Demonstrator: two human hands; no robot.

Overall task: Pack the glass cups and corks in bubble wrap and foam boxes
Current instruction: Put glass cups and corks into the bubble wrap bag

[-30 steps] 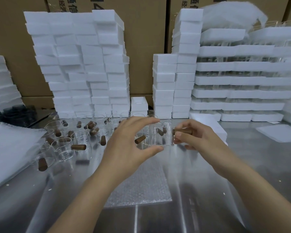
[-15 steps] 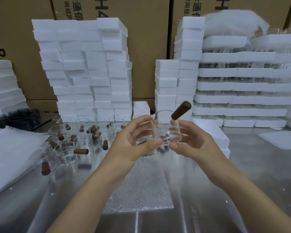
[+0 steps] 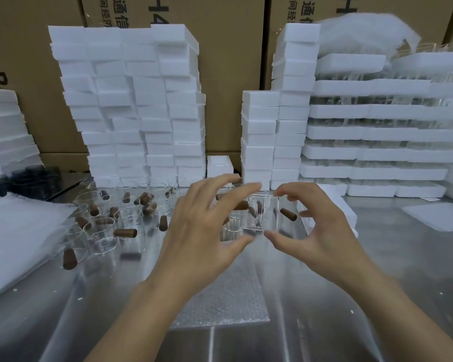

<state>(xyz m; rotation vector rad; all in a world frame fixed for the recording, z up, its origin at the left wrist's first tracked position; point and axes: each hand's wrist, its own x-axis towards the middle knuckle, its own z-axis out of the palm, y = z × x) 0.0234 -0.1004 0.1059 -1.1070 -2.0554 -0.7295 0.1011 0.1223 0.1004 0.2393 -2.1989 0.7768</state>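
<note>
A clear glass cup hangs above the steel table, held between both hands. My left hand grips its left side, thumb below and fingers over the rim. My right hand grips the right side with its thumb under the base and curled fingers on top. Brown corks show in and around the glass; I cannot tell which lie inside it. A bubble wrap sheet lies flat on the table under the hands. More glass cups and loose corks stand to the left.
Tall stacks of white foam boxes rise behind the cups, with a second stack and stacked foam trays to the right. A pile of bubble wrap fills the left. Dark cups sit far left. A foam lid lies at right.
The cup has come down from its raised position toward the table. My right hand no longer holds a cork above the rim; it now grips the cup's right side.
</note>
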